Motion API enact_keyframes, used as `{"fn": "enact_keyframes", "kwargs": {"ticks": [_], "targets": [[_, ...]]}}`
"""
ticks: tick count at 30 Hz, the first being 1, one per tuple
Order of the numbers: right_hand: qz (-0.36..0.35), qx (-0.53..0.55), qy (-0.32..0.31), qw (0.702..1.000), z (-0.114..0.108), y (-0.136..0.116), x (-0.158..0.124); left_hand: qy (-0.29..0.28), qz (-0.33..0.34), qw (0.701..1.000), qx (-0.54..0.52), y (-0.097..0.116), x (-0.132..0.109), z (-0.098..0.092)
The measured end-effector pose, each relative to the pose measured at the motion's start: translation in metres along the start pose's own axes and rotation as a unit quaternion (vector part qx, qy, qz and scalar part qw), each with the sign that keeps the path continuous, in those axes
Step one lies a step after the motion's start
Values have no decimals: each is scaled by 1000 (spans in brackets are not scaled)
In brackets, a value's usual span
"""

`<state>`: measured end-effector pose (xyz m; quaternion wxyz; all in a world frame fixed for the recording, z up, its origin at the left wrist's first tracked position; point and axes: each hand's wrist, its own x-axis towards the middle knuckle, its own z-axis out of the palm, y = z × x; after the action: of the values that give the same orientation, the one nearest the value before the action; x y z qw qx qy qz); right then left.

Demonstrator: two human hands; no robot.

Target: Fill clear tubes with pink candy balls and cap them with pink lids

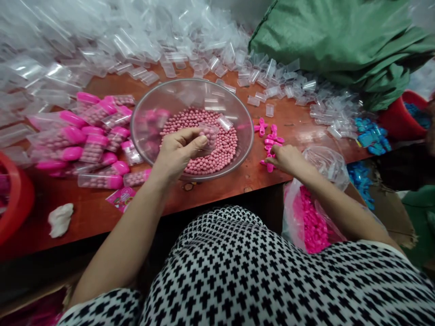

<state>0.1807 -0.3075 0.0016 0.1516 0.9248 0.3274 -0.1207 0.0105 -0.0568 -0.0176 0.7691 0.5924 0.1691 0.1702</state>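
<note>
My left hand (pixel 181 149) is closed, pinching a small clear plastic tube (pixel 211 136) filled with pink beads. It hangs over a large see-through bowl (pixel 146 102). Loose pink beads (pixel 220 151) cover the bowl's bottom, and another clear tube (pixel 224 122) lies on them. To the right of the bowl, my right hand (pixel 285 158) is closed at the fingertips on a bright pink plastic cap (pixel 269 165). More pink caps (pixel 273 136) lie in a small group just beyond those fingers.
Bead-filled tubes with pink lids (pixel 93 147) are heaped left of the bowl. Clear empty tubes (pixel 136 50) pile along the back. A red tub (pixel 15 199) stands far left, a green sack (pixel 333 40) back right. A plastic bag of pink pieces (pixel 311 222) hangs below the table edge.
</note>
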Motion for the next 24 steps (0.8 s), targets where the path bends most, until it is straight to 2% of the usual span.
{"fn": "enact_keyframes", "kwargs": {"ticks": [3, 5, 9, 12, 15, 16, 17, 19, 20, 22, 24], "targets": [[12, -9, -27, 1000, 24, -3, 3, -13, -35, 999, -34, 4, -1, 0], [-2, -7, -28, 1000, 30, -6, 12, -23, -65, 996, -63, 5, 1, -2], [-38, 2, -42, 998, 24, -2, 32, -16, -111, 986, -125, 9, 4, -4], [-33, 16, -39, 999, 16, 9, 40, -11, -104, 985, -137, 9, 4, -4], [-27, 124, 36, 991, 0, 17, 34, -38, -56, 992, -107, 3, 2, -2], [-52, 201, 76, 975, -8, 16, 30, -48, -33, 994, -94, 1, 2, -2], [-93, 287, 116, 946, -17, 12, 25, -54, -11, 995, -80, -2, 1, -1], [-197, 425, 179, 865, -37, -6, 16, -61, 26, 997, -48, -7, 1, -1], [-243, 457, 199, 832, -46, -18, 13, -62, 41, 997, -28, -9, 0, -1], [-307, 453, 228, 806, -61, -46, 12, -67, 75, 995, 29, -9, -2, -1], [-354, 410, 238, 806, -68, -69, 15, -67, 113, 987, 91, -8, -4, -1]]}}
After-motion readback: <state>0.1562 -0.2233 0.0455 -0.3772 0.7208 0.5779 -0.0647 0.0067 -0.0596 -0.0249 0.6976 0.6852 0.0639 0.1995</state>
